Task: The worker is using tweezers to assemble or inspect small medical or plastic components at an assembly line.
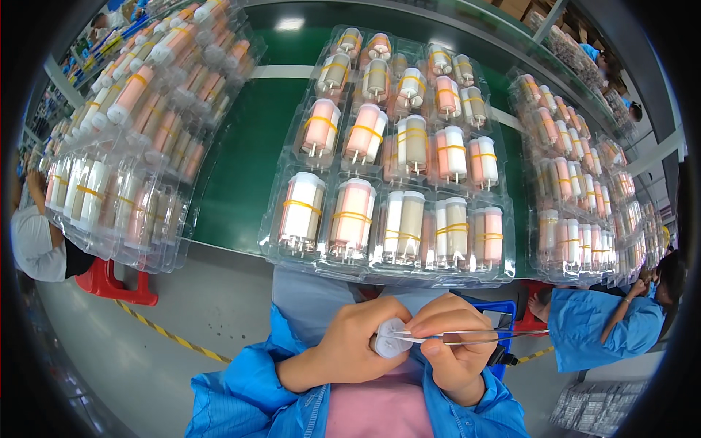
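Note:
In front of my chest, my left hand (350,342) is wrapped round a white cylindrical piece (393,340), its round end turned toward me. My right hand (454,343) pinches a pair of metal tweezers (467,336) between thumb and fingers. The tweezer tips rest at the white end of the cylinder; whether they grip anything there is too small to tell. Beyond my hands, a stack of clear plastic trays (380,274) bears bundles of white, pink and grey cylinders, such as a pink-and-white bundle (353,216) tied with yellow bands.
More loaded trays stand in a left stack (120,241) and a right stack (584,270) on the green table (232,197). Behind the right hand is a blue bin (504,308). A red stool (117,283) stands at left. Co-workers sit at left (40,244) and right (610,325).

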